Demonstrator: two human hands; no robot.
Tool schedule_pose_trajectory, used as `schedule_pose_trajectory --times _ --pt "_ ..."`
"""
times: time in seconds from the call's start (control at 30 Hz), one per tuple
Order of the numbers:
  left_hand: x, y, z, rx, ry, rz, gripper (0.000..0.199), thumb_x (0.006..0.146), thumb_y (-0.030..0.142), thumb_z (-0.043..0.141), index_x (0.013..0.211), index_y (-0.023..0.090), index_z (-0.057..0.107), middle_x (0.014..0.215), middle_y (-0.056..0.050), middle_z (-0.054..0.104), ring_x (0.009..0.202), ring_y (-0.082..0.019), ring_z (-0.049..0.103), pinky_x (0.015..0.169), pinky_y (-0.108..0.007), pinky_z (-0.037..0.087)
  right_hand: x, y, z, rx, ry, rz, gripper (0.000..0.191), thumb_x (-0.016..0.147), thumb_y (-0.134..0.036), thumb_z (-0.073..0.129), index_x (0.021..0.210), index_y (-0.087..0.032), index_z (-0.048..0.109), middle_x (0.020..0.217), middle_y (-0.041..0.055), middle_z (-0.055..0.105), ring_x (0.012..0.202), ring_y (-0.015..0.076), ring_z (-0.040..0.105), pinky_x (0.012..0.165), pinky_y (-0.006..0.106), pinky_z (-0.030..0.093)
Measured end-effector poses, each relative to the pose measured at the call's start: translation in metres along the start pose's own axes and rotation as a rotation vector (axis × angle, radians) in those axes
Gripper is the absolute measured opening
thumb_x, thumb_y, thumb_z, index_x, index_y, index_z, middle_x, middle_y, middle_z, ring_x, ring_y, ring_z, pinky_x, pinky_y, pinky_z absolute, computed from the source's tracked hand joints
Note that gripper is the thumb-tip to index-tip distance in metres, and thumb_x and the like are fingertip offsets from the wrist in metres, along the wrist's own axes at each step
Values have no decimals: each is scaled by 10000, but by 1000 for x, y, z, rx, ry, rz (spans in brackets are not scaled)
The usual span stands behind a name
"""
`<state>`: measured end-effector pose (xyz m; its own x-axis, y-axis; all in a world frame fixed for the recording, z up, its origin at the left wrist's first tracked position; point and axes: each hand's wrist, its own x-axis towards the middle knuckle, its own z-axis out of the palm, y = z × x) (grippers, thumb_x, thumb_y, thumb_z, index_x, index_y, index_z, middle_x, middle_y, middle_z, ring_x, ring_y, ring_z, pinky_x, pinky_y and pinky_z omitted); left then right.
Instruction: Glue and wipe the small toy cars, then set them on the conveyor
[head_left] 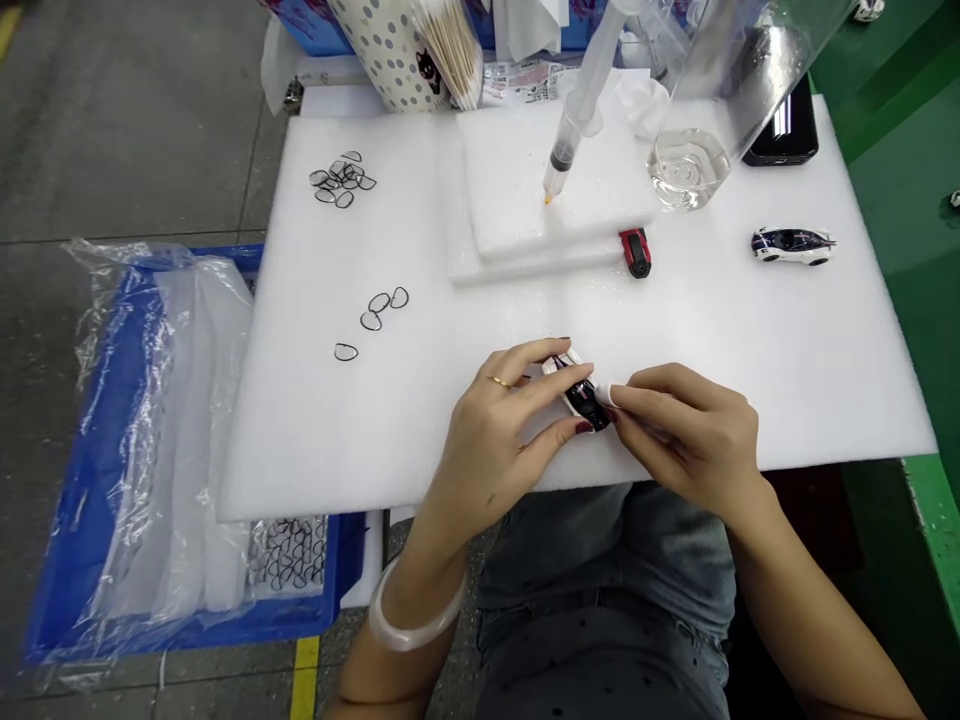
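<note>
While the left hand (491,440) grips the white-and-black toy car (583,396) between thumb and fingers, by the near edge of the foam board (300,440), the right hand (694,435) has bunched fingers at the car's right side, white cover (604,394) on 1 fingertip. Can't tell if it grips anything. 4 black-rimmed clear pieces (371,320) lie left, pile (343,178) farther back. Red car (636,253) beyond the hands; 2nd white car (793,245) far right. Syringe (561,160) tip-down at the raised block (510,190).
</note>
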<state>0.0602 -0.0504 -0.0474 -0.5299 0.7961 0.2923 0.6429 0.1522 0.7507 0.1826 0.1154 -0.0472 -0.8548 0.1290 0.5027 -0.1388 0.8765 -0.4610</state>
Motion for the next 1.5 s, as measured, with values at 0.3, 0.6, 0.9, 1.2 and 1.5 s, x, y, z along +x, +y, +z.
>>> schedule_pose_trajectory --times 0.3,0.6,0.9,1.2,1.5 --pt "2 3 0 -23 25 -40 289 892 73 660 1165 162 688 1261 -78 600 1151 -212 559 1006 -346 472 2 -2 2 -96 -27 -53 75 869 -140 646 927 -166 685 803 29 662 640 107 584 536 236 437" --pt "4 2 -3 -26 -15 -81 269 880 110 671 1126 218 690 1249 -55 600 1160 -237 553 1023 -405 461 2 0 -2 -5 -20 5 95 884 -152 616 929 -158 700 830 43 681 668 112 620 549 226 466" --pt "3 1 -3 17 -44 -41 265 925 163 609 1170 254 652 1337 -30 595 1240 -259 515 1060 -458 453 -2 0 0 -65 8 -53 120 899 -171 595 970 -201 687 832 30 697 670 115 623 580 234 493" --pt "5 -1 -7 -11 -86 -75 298 906 151 628 1182 253 671 1331 -26 597 1240 -263 503 1068 -467 446 -5 3 0 -167 53 -155 139 853 -145 636 982 -190 658 814 23 668 644 112 568 561 243 463" --pt "4 -5 -8 8 -98 -25 416 938 47 427 1225 235 662 1344 -27 590 1241 -241 487 1057 -459 455 1 -14 2 -221 -98 -220 150 910 -185 548 889 -192 696 829 31 653 652 114 582 515 247 424"
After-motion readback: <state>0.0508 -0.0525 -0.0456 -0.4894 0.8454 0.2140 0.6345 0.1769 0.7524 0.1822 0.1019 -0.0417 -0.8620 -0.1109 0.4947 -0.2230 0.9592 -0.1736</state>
